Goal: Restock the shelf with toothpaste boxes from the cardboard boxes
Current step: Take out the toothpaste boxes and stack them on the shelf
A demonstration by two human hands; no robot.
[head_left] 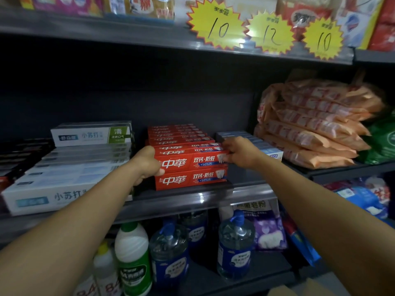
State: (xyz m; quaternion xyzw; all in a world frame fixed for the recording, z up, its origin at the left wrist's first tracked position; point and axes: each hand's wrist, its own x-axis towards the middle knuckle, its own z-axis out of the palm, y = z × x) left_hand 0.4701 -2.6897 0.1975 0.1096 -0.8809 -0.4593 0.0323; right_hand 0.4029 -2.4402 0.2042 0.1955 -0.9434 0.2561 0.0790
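Left hand (pixel 147 162) curled round left end of upper front red toothpaste box (pixel 192 162); right hand (pixel 240 151) pinching its right end. Box atop another red box (pixel 191 180) at shelf (pixel 181 199) front. More red boxes (pixel 177 135) behind.

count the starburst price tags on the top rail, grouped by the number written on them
Price tags reading 10: 2
Price tags reading 12: 1
Total: 3
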